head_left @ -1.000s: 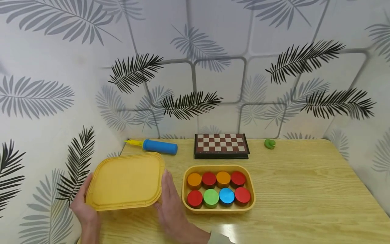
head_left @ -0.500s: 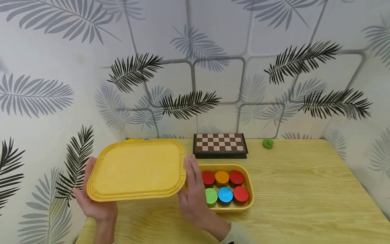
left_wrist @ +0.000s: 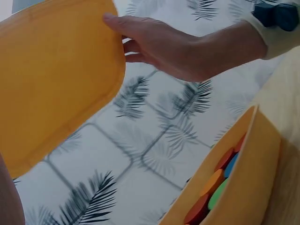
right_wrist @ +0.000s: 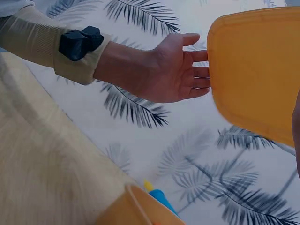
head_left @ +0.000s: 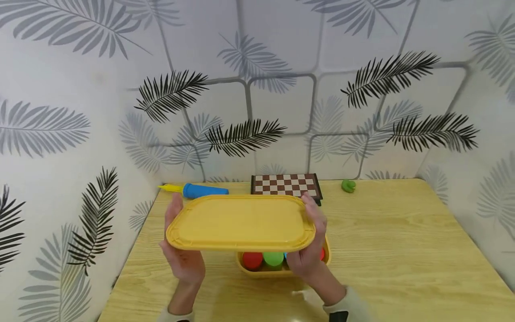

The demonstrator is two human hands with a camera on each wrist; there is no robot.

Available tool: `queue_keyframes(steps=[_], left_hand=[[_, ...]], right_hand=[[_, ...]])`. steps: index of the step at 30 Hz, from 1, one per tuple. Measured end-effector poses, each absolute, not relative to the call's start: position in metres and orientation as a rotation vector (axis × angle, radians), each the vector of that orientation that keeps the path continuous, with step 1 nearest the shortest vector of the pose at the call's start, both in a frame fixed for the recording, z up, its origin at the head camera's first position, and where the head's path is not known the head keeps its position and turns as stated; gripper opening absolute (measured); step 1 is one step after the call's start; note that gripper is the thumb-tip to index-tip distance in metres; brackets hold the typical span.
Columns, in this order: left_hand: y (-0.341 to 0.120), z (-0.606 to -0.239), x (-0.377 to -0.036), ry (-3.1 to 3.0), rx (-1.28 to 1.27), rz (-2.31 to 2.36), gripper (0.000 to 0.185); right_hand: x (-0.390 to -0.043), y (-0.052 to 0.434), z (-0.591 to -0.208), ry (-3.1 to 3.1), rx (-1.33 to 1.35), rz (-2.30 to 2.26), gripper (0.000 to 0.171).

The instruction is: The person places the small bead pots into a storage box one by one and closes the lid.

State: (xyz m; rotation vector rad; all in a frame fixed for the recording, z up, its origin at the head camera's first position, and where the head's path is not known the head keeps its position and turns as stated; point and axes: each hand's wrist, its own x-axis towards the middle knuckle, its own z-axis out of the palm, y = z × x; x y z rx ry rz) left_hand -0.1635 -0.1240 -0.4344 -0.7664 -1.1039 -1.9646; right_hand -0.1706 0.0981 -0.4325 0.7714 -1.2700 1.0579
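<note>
A flat yellow lid (head_left: 241, 223) with rounded corners is held up in front of me, tilted, between both hands. My left hand (head_left: 185, 266) touches its left edge with straight fingers, as the right wrist view shows. At the opposite edge my right hand (head_left: 310, 256) pinches the lid, its thumb on one face and its fingers behind in the left wrist view. Below, partly covered by the lid and right hand, a yellow box (head_left: 281, 273) stands on the table. Inside are round caps, among them a red cap (head_left: 252, 260) and a green cap (head_left: 273, 259).
Along the back of the wooden table (head_left: 386, 237) lie a blue and yellow hand pump (head_left: 206, 191), a checkered board (head_left: 286, 184), partly hidden by the lid, and a small green figure (head_left: 348, 186). A leaf-patterned wall covering (head_left: 281, 107) rises behind and at both sides.
Both hands have carried the lid rightward from the left side until it overlaps the box. The lid has tipped flatter, the right hand now pinches its edge, and the pump shows again.
</note>
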Motion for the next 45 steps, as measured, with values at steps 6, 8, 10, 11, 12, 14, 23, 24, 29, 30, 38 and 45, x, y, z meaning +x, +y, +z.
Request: queue_keyframes(steps=[6, 8, 10, 11, 12, 14, 23, 24, 29, 30, 38, 45], left_hand=[[-0.108, -0.445, -0.171, -1.226, -0.85, -1.852, 0.054], [-0.106, -0.447, -0.174, -1.332, -0.855, -1.778, 0.051], [-0.104, -0.449, -0.176, -1.443, -0.842, -1.7, 0.053], [-0.102, -0.45, -0.177, -1.496, -0.827, -1.658, 0.055], [-0.101, -0.45, -0.177, -1.534, -0.817, -1.645, 0.056], [-0.099, -0.452, -0.178, -1.599, -0.776, -1.637, 0.058], [-0.089, -0.466, -0.176, -1.759, -0.514, -1.686, 0.053], [-0.087, -0.468, -0.176, -1.766, -0.511, -1.7, 0.054], [-0.079, -0.477, -0.179, -1.801, -0.554, -1.867, 0.062], [-0.079, -0.478, -0.18, -1.832, -0.543, -1.883, 0.062], [-0.079, -0.495, -0.176, -2.308, -0.244, -1.695, 0.062], [-0.076, -0.52, -0.162, -2.447, -0.102, -1.589, 0.063]], right_hand=[[-0.17, 0.125, -0.432, -1.365, 0.725, 1.035, 0.066], [-0.172, 0.136, -0.433, -1.407, 0.701, 1.0, 0.073], [-0.175, 0.148, -0.435, -1.449, 0.68, 0.961, 0.077], [-0.176, 0.154, -0.437, -1.475, 0.666, 0.941, 0.078], [-0.176, 0.16, -0.438, -1.495, 0.653, 0.92, 0.079], [-0.177, 0.17, -0.442, -1.54, 0.635, 0.888, 0.079], [-0.179, 0.19, -0.471, -1.589, 0.728, 1.108, 0.086], [-0.178, 0.19, -0.473, -1.603, 0.747, 1.203, 0.084], [-0.171, 0.189, -0.482, -1.798, 0.634, 1.658, 0.084], [-0.17, 0.19, -0.484, -1.861, 0.58, 1.718, 0.081], [-0.164, 0.196, -0.496, -2.286, 0.199, 1.91, 0.075], [-0.16, 0.197, -0.509, -2.451, 0.036, 1.876, 0.079]])
